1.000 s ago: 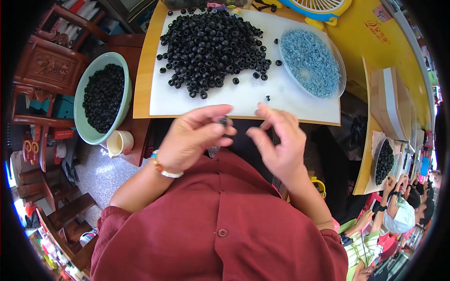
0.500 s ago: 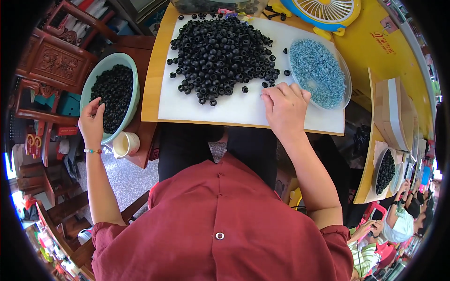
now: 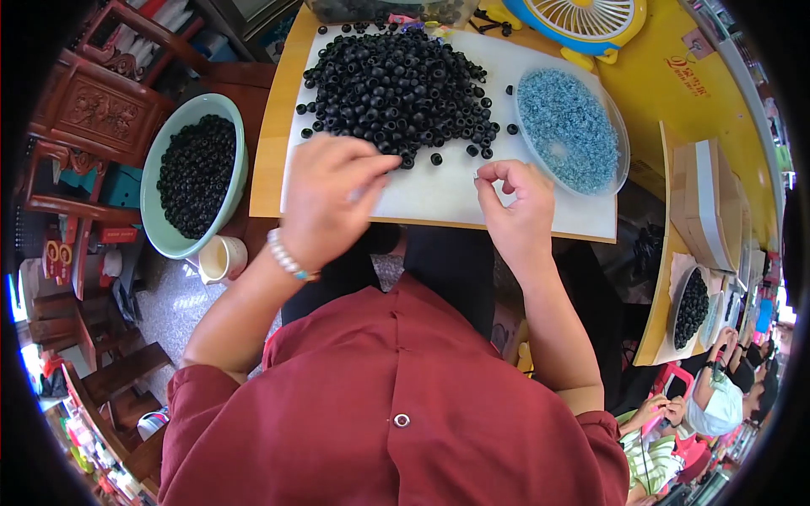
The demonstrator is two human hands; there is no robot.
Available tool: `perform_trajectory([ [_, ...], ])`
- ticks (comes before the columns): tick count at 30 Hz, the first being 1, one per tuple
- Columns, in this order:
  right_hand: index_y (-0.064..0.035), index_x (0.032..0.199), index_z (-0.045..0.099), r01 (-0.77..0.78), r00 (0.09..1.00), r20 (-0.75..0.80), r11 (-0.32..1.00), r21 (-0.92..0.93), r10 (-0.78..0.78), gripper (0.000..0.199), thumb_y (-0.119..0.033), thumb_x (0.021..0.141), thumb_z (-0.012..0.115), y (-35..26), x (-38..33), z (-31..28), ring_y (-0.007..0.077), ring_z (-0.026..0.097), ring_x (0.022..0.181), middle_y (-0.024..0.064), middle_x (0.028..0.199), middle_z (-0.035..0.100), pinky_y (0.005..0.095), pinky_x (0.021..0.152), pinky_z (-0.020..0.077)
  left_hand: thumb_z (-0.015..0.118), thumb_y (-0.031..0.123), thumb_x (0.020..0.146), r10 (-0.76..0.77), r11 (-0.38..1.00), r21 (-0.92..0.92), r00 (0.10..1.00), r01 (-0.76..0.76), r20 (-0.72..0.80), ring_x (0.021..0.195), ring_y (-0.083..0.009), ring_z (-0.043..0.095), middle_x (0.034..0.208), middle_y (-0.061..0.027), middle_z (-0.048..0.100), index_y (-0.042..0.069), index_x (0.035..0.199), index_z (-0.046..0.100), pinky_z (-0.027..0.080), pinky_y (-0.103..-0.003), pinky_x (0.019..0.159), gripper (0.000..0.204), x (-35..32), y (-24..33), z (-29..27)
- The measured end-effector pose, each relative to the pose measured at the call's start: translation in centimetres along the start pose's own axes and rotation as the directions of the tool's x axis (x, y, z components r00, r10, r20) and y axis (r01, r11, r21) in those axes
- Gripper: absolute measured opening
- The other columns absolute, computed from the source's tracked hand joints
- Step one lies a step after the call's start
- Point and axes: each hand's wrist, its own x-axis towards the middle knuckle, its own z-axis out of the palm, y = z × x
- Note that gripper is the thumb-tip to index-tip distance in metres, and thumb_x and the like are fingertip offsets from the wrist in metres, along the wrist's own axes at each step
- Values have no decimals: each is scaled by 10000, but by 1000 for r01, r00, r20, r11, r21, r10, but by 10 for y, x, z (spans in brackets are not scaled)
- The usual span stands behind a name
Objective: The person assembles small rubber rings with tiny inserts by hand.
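A large heap of round black beads (image 3: 392,88) lies on a white board (image 3: 430,207) in front of me. My left hand (image 3: 333,194), slightly blurred, hangs over the board at the heap's near edge. Its forefinger stretches out to the black beads there, with the thumb apart below it; whether the fingertip touches one is unclear. To the right, my right hand (image 3: 521,211) is closed in a pinch over the board's near edge. Something tiny and pale shows at its fingertips. Beyond it sits a clear round dish (image 3: 623,160) of small blue glass-like beads (image 3: 574,126).
At the left stands a pale green basin (image 3: 153,190) of black beads, with a cream cup (image 3: 223,258) beside it. A blue and yellow fan (image 3: 582,25) and a clear container (image 3: 396,10) stand at the back. Other people work at the far right, near a cardboard box (image 3: 709,202).
My left hand has moved right, from the green basin to the near edge of the black heap. My right hand has turned slightly and its pinch now shows more plainly.
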Motion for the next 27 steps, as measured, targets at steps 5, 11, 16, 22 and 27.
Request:
perform_trajectory([
  [5,-20,853,652,-245,969,73,894,377,235,121,-25,733,660,-1,-10,-9,110,515,643,47,839,669,242,604,437,730,175,659,25,983,179,995,-41,92,804,-181,497,831,23,572,146,840,683,363,-324,727,190,25,16,50],
  [11,25,913,659,-366,922,172,640,675,347,124,5,792,636,-11,-18,-18,64,509,707,31,824,647,204,658,431,723,130,686,79,979,181,994,-92,77,830,-166,536,837,3,578,109,858,643,400,-325,738,191,28,17,54],
  [16,30,921,655,-380,914,239,483,789,328,124,19,798,643,-25,-19,-26,64,517,730,33,828,635,196,683,432,631,-16,808,-278,589,-642,869,491,410,733,-104,613,893,-55,623,24,914,584,513,-238,660,123,4,43,31],
  [22,71,927,615,-406,912,329,428,807,245,114,61,813,619,-45,-25,-40,137,606,833,110,910,629,232,780,476,644,14,825,-294,-306,-741,681,598,671,741,-113,636,889,-52,640,-4,1081,602,541,-230,684,260,-23,56,17],
  [27,75,933,613,-386,922,330,522,761,202,114,57,820,613,-44,-33,-39,135,605,833,115,905,630,228,776,473,601,11,853,-193,-548,-579,582,604,790,882,-172,649,991,-90,639,-7,1154,574,549,-257,782,303,-19,59,9],
])
